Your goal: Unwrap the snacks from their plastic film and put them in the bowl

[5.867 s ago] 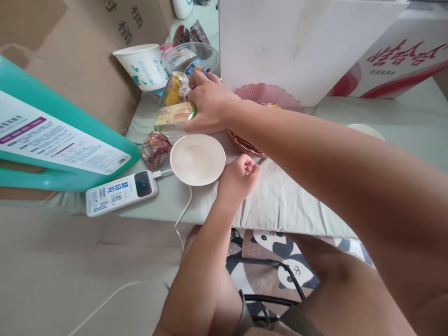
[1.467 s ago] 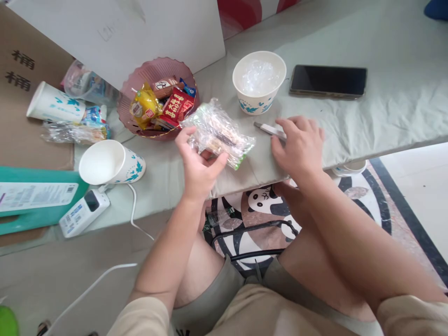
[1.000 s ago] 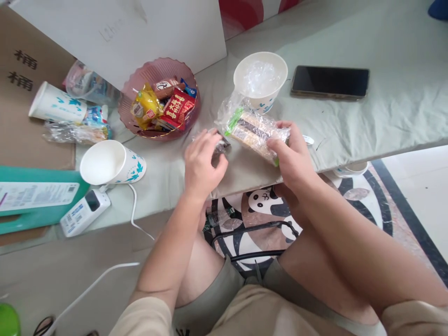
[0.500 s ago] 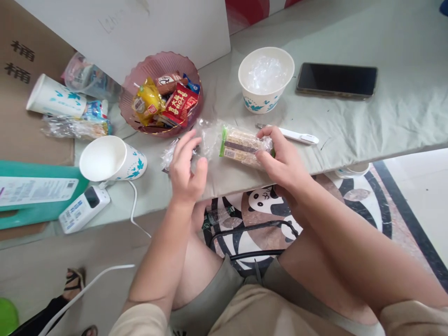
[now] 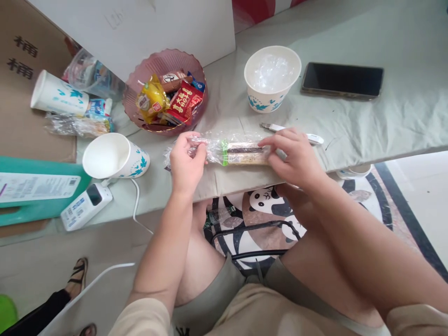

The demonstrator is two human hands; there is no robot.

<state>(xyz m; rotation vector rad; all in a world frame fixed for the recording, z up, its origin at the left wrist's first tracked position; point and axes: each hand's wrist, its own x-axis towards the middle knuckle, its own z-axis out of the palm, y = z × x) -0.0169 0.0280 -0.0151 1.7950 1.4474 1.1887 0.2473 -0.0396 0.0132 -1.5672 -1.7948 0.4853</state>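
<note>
A layered sandwich snack [image 5: 247, 153], pale with a dark stripe, lies near the table's front edge with a green band at its left end. Clear plastic wrap [image 5: 213, 144] surrounds it and stretches out to the left. My left hand [image 5: 189, 156] is closed, pinching the loose wrap between thumb and fingers. At the snack's right end, my right hand [image 5: 290, 156] grips it through its wrapping. Partly behind that hand is a white utility knife [image 5: 315, 138] with its blade out. Some crumpled wrapping is hidden under my left hand.
A pink bowl [image 5: 131, 100] holds several wrapped snacks. Behind the knife stands a paper cup [image 5: 268, 105] with clear plastic inside, and a phone [image 5: 343, 79] lies to its right. Another paper cup [image 5: 138, 161] and a corded white device [image 5: 82, 207] are on the left.
My left hand has closed on the plastic wrap, which was loose beside it. The snack has turned straighter, its wrap drawn out between both hands. The right hand stays at its right end.
</note>
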